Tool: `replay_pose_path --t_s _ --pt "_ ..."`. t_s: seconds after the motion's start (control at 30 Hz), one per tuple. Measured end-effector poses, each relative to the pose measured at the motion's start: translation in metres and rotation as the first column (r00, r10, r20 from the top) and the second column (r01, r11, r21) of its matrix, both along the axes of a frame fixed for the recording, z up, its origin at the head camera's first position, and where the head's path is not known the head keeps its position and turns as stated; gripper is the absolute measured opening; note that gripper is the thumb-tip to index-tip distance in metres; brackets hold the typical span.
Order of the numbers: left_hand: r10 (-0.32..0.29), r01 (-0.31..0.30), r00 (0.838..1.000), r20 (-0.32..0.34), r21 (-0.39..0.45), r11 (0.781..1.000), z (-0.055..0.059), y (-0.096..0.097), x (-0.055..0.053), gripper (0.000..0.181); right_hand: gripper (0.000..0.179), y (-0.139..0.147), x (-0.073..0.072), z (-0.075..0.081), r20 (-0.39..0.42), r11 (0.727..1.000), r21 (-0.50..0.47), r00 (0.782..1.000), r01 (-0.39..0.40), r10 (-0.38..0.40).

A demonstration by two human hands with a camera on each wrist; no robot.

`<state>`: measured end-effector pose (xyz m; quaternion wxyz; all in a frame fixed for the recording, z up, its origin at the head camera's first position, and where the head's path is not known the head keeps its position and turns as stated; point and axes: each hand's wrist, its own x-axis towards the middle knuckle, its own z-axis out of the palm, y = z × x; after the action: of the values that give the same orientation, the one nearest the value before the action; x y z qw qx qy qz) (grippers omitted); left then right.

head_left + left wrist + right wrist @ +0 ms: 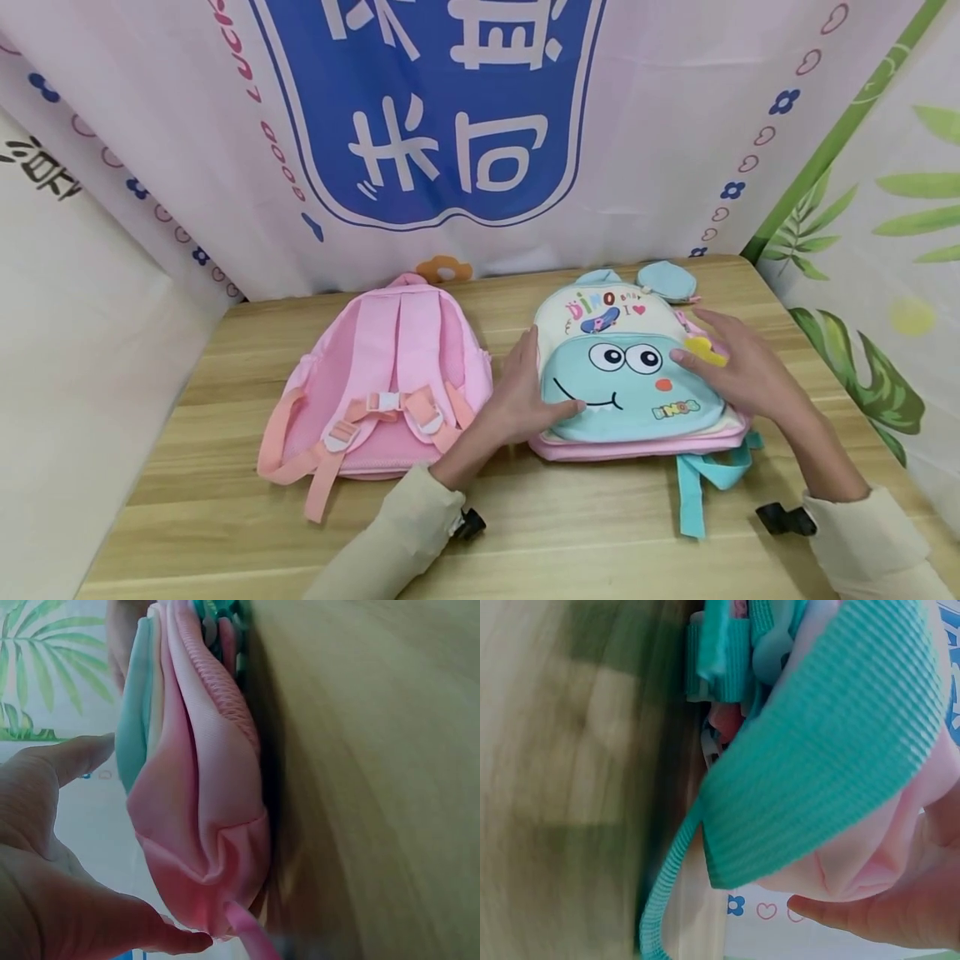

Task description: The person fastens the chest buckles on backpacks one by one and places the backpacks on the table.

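Observation:
A child's backpack (570,367) with a teal dinosaur-face front pocket and pink sides lies face up on the right half of the table. My left hand (517,396) is at its left side, fingers fairly straight and thumb reaching over the teal pocket. Along the other side is my right hand (738,362), spread, its thumb at the pocket's edge near the yellow piece (705,350). In the left wrist view, the bag's pink side (195,765) stands between thumb and fingers. A teal strap (825,765) covers much of the right wrist view.
A pink backpack (401,333) lies straps up on the left, with peach webbing and a buckle (386,402). A small light-blue pouch (667,282) sits by the dinosaur bag's top. Teal webbing (690,496) trails toward the front. Printed curtains (645,167) hang behind the wooden table (555,533).

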<state>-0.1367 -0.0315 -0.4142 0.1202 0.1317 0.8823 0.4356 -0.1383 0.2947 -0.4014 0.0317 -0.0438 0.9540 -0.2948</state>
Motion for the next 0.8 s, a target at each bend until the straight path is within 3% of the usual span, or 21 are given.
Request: replay_pose_path --t_s 0.43,0.8 --pt "0.046 -0.043 0.996 0.073 -0.038 0.998 -0.006 -0.005 0.005 0.124 0.093 0.013 0.008 -0.011 0.067 1.0 -0.017 0.998 -0.014 0.015" --pt "-0.002 0.001 1.0 0.024 0.044 0.999 -0.017 -0.017 0.012 0.116 0.091 0.023 0.02 -0.017 0.115 0.995 -0.093 0.992 -0.047 0.057"
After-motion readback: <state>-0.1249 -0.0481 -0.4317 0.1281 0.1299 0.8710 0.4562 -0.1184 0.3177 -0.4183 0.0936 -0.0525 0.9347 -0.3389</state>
